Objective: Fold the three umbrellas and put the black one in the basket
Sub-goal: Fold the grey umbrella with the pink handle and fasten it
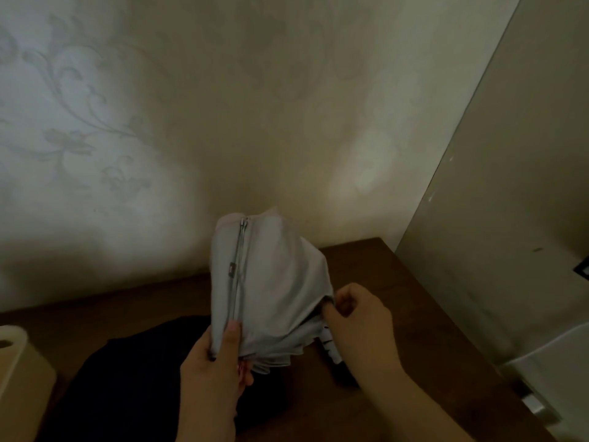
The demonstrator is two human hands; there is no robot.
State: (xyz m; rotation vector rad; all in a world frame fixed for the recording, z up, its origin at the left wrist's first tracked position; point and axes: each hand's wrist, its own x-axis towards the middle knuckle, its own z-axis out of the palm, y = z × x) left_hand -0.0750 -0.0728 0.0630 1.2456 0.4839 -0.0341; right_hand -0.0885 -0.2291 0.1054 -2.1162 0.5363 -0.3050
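A light grey umbrella (271, 282) stands upright above the brown table (414, 307), its canopy collapsed and bunched, one metal rib running down its front. My left hand (216, 371) grips its lower left edge. My right hand (357, 317) pinches the fabric at its right side. A black umbrella (134, 378) lies spread on the table under and left of my hands. A dark item with white print (334, 352) lies partly hidden behind my right wrist.
A patterned wall rises straight behind the table. A cream cylinder-shaped object (19, 378) stands at the left edge. A pale panel (510, 186) closes the right side, with a white container (551, 371) below it.
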